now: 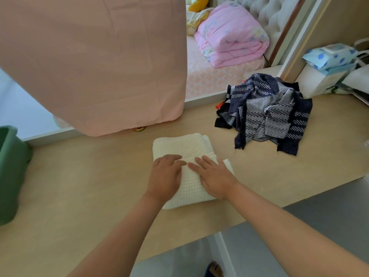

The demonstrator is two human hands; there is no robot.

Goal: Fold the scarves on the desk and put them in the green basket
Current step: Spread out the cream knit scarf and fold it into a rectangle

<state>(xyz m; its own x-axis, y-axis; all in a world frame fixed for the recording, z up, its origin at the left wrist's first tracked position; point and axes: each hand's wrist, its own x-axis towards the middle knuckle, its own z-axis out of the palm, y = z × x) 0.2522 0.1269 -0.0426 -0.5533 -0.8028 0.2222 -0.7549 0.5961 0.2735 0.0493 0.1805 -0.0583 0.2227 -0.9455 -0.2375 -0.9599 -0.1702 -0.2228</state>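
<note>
Item: white waffle-knit scarf (179,145), folded into a thick rectangle, lying on the desk (79,186) near its middle, a little short of the front edge.

Left hand (166,176): palm down on the scarf's left half, fingers straight and close together, gripping nothing.
Right hand (214,177): palm down on the right half, fingers straight and slightly spread, gripping nothing; the fingertips of the two hands almost meet.

Green basket (10,176): at the desk's far left, well apart from the scarf, bare desktop between them. Cut off by the frame edge; its inside cannot be seen.

Heap of dark patterned scarves (267,112): unfolded, right rear of the desk, a strip of bare wood between it and the white scarf. How many pieces it holds cannot be told; a red scrap shows at its left.

Edges: the desk's front edge runs diagonally beneath both forearms, grey floor below it; a pale ledge borders the rear.

Pink hanging cloth (95,66): covers the rear left, its hem reaching the desk; a small gold object (139,128) under the hem is mostly hidden.

Right rear corner: blue dotted packet (329,54) on a white box (317,82), partly cut off.

Beyond the ledge: folded pink quilt (229,37) on a bed
</note>
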